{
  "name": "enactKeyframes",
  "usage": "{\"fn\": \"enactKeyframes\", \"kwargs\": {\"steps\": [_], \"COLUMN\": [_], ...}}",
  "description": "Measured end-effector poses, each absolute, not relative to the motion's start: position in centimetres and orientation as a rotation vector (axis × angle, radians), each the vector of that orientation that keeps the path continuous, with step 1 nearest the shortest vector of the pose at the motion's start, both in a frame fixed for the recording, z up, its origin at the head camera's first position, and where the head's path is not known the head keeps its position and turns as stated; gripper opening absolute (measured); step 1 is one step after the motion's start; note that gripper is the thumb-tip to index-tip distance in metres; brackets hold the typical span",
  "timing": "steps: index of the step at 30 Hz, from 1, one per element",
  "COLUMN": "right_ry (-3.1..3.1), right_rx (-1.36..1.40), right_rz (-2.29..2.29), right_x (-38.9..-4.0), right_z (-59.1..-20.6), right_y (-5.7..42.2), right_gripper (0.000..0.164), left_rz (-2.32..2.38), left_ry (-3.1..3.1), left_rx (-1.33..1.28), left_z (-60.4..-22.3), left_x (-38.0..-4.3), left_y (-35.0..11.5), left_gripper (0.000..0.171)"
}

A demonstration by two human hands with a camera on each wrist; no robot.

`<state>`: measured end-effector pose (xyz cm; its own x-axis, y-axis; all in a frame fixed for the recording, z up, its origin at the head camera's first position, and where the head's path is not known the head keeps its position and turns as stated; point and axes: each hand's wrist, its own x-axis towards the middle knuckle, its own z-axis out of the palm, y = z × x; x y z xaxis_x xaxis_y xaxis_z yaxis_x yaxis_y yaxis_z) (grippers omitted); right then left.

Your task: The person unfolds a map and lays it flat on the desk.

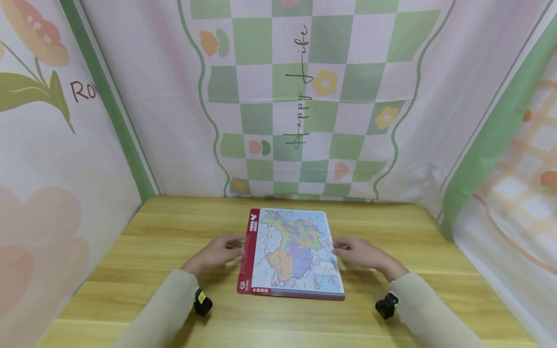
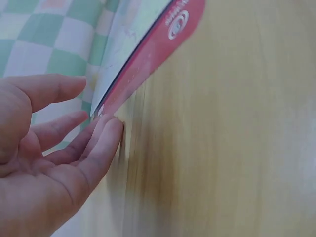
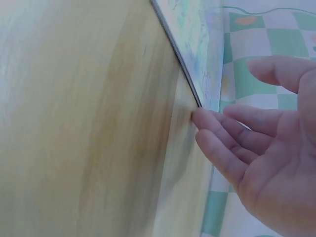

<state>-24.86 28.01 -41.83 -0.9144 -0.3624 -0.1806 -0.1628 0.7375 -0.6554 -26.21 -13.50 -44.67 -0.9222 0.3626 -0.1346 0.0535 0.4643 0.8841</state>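
Note:
A flat rectangular map board [image 1: 292, 256] with a coloured map and a red strip down its left side lies on the table, turned sideways. My left hand [image 1: 217, 253] is at its left edge, fingertips right by the red strip [image 2: 143, 66] and thumb raised apart. On the opposite side, my right hand [image 1: 360, 253] has its fingertips at the dark right edge. In the right wrist view, the thumb [image 3: 279, 71] stands off from the board and the fingers are loosely extended. Neither hand is curled round the board.
The wood-grain table [image 1: 174, 232] extends around the board on all sides. Behind it hangs a green-and-white checked curtain [image 1: 291, 116] with printed lettering. Printed cloths also hang at left and right. A small black camera [image 1: 202, 303] is worn on each wrist.

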Motion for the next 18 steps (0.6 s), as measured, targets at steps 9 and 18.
{"fn": "enactKeyframes", "kwargs": {"steps": [9, 18], "right_ry": [2.548, 2.451], "right_rx": [-0.376, -0.367], "right_rz": [-1.088, -1.202], "right_x": [-24.8, -24.95], "right_z": [-41.89, -41.93], "right_y": [28.08, 28.15], "right_gripper": [0.061, 0.059], "left_rz": [1.657, 1.755], "left_ry": [2.201, 2.044], "left_rx": [0.188, 0.21], "left_z": [-44.82, -45.18], "left_x": [-26.33, -26.68], "left_y": [-13.71, -13.72], "left_gripper": [0.049, 0.047]}}
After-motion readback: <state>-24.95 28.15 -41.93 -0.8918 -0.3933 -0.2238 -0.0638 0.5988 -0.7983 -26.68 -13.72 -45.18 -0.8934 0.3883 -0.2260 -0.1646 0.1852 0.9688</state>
